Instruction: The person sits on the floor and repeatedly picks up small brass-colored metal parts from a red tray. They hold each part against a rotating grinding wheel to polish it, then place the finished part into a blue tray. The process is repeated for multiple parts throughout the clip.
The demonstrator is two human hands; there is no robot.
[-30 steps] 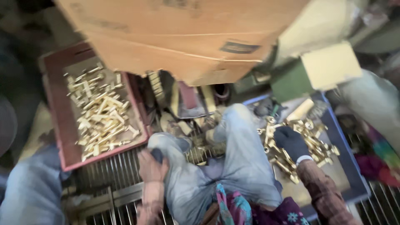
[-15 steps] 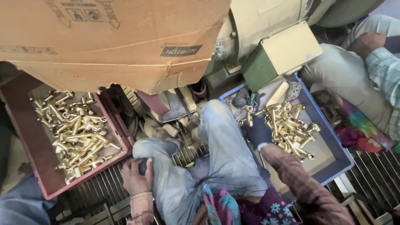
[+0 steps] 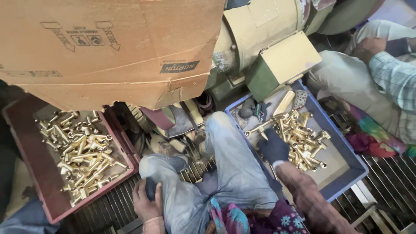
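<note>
Your right hand (image 3: 274, 147), in a dark glove, is closed on a long brass fitting (image 3: 260, 128); the part sticks out up and to the left from the fingers, over the near-left corner of the blue tray (image 3: 346, 149). Wrist is bent down, forearm in a dark reddish sleeve runs back toward you at lower right. Just right of the glove lies the pile of brass fittings (image 3: 303, 141), touching it or nearly so.

Your left hand (image 3: 147, 201) is bare, curled round a small dark object (image 3: 151, 188) beside your left knee; can't tell what it is. Fingers wrap it, thumb side up, hand resting low over the metal grating (image 3: 108, 208).

Further left, a red tray (image 3: 26, 169) holds more brass fittings. A cardboard box (image 3: 112, 47) hangs over it, w/ a grinder housing (image 3: 264, 30) behind. Another person's trouser leg (image 3: 346, 78) is at upper right.
</note>
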